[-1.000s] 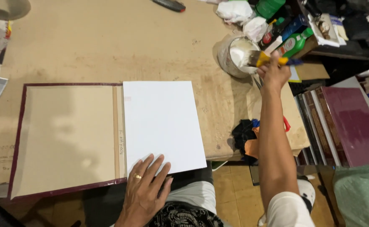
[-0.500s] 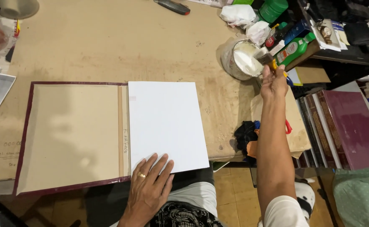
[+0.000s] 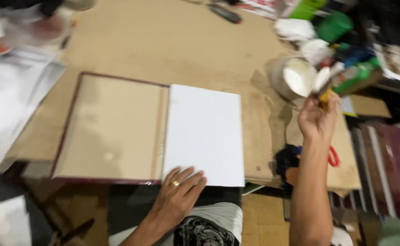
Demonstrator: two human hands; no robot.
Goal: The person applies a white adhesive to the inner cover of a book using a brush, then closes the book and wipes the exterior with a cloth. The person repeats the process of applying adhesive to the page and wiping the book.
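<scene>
A smooth white sheet (image 3: 205, 135) lies on the right half of an open, maroon-edged board cover (image 3: 111, 127) on the worn brown table (image 3: 163, 45). The left hand (image 3: 178, 197) rests flat, fingers spread, on the sheet's near edge. Right of the sheet, the right hand (image 3: 317, 119) is raised and closed around what looks like a brush (image 3: 322, 84), blurred, beside a round white tub (image 3: 291, 77).

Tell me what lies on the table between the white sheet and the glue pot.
Only bare brown tabletop separates the white sheet from the glue pot, as the head view shows.
</scene>
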